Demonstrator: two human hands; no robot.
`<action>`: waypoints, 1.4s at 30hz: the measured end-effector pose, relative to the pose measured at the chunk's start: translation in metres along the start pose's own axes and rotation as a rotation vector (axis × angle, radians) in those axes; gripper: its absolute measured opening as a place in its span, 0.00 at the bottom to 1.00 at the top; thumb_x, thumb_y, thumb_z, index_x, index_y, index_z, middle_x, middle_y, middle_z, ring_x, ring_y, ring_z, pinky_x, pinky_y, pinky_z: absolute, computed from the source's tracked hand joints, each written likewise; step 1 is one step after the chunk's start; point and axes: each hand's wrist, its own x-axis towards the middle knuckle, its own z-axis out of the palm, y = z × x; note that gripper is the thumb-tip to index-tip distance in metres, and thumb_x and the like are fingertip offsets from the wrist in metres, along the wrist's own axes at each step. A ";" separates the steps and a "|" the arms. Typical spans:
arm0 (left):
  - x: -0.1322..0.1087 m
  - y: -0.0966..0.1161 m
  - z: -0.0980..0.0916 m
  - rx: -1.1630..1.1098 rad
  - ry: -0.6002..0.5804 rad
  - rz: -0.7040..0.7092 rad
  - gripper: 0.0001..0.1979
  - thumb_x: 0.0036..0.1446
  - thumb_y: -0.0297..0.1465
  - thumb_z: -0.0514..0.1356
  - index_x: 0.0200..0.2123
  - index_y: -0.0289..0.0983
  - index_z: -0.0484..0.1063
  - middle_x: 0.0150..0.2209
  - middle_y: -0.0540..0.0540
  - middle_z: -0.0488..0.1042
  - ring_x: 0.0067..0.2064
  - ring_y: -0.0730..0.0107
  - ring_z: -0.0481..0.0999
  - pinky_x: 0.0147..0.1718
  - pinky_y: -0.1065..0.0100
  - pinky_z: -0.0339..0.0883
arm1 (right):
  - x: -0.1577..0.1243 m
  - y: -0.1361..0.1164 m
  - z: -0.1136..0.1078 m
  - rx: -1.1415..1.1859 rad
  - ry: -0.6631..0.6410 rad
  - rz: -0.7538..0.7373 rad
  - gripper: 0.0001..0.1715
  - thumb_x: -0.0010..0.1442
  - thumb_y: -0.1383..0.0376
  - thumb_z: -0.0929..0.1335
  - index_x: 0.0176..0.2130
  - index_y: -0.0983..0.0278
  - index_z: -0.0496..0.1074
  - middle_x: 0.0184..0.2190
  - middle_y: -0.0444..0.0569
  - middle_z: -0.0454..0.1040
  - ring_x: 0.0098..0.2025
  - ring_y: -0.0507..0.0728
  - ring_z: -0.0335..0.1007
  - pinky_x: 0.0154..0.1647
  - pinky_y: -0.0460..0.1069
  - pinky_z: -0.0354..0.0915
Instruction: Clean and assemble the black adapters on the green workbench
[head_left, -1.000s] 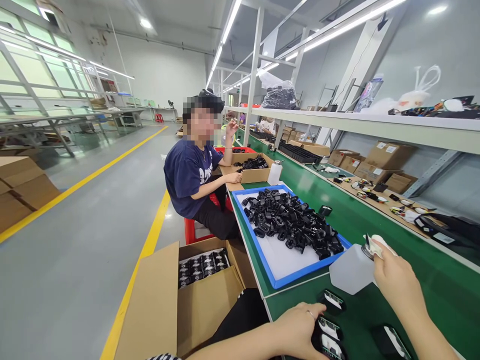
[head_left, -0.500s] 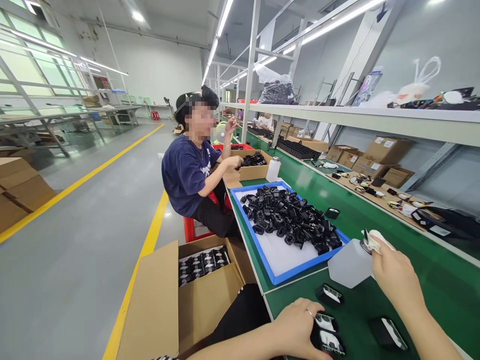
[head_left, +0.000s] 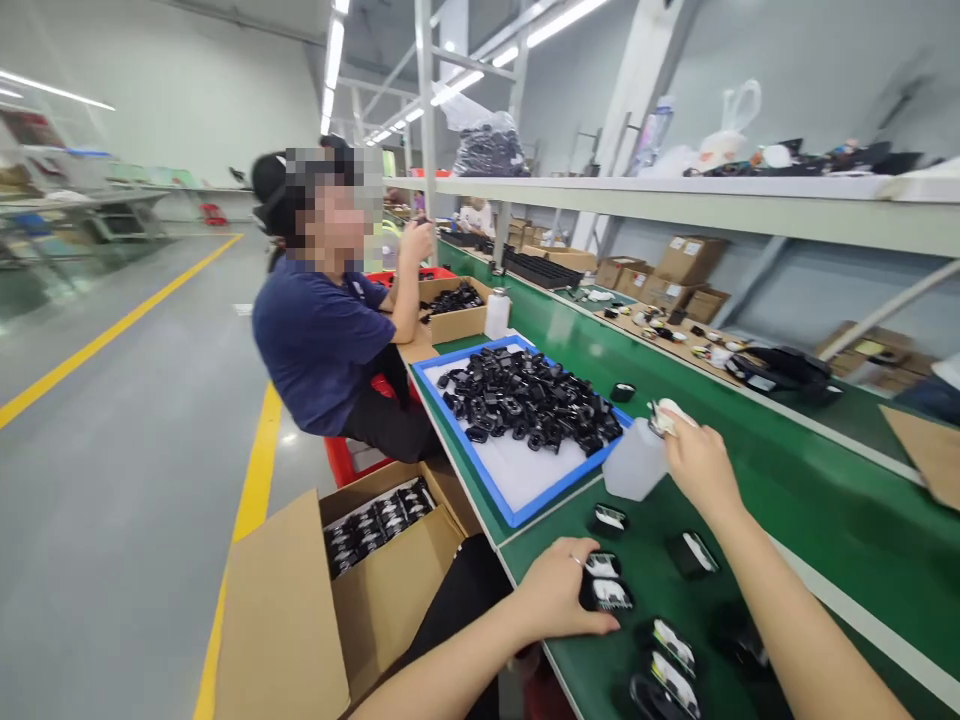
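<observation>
- White cloth (head_left: 670,412) pinched in right hand (head_left: 694,465), pressed on top of plastic bottle (head_left: 634,462); wetting it, I'd guess.
- Left hand (head_left: 555,600) spread flat, fingertips pinning a black part (head_left: 609,594) at 7 o'clock from the bottle.
- Wiping calls for carrying the cloth over there.

Right hand (head_left: 694,462) presses cloth on bottle (head_left: 636,460); left hand (head_left: 556,598) holds black part (head_left: 606,592).

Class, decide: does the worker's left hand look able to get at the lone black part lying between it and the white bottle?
Probably yes: the black part lies just beyond the left hand, with only bare green surface between.
</observation>
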 end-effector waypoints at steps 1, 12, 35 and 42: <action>0.000 0.001 0.000 0.002 0.002 -0.010 0.35 0.33 0.39 0.61 0.47 0.34 0.56 0.44 0.41 0.63 0.46 0.59 0.61 0.44 0.61 0.57 | 0.001 0.000 -0.001 0.099 0.011 0.073 0.21 0.46 0.67 0.54 0.38 0.69 0.66 0.39 0.59 0.68 0.42 0.63 0.62 0.43 0.59 0.54; 0.000 0.000 0.000 0.015 -0.026 -0.054 0.34 0.36 0.38 0.59 0.48 0.33 0.54 0.47 0.40 0.60 0.48 0.60 0.59 0.47 0.61 0.55 | 0.017 0.010 -0.005 0.846 0.144 0.475 0.13 0.44 0.66 0.58 0.30 0.67 0.67 0.32 0.52 0.71 0.36 0.59 0.66 0.35 0.53 0.61; -0.001 -0.002 0.001 0.007 -0.021 -0.036 0.32 0.38 0.36 0.59 0.48 0.34 0.53 0.46 0.40 0.60 0.48 0.62 0.60 0.47 0.60 0.55 | 0.016 0.021 -0.010 1.021 0.161 0.582 0.09 0.45 0.67 0.60 0.29 0.67 0.66 0.32 0.51 0.71 0.37 0.58 0.66 0.35 0.52 0.63; 0.000 -0.002 0.001 0.012 -0.022 -0.047 0.33 0.37 0.36 0.60 0.48 0.34 0.53 0.46 0.41 0.60 0.48 0.61 0.60 0.46 0.60 0.55 | 0.009 0.010 0.000 0.395 0.045 0.169 0.18 0.50 0.66 0.56 0.39 0.65 0.66 0.39 0.51 0.69 0.40 0.59 0.63 0.40 0.54 0.59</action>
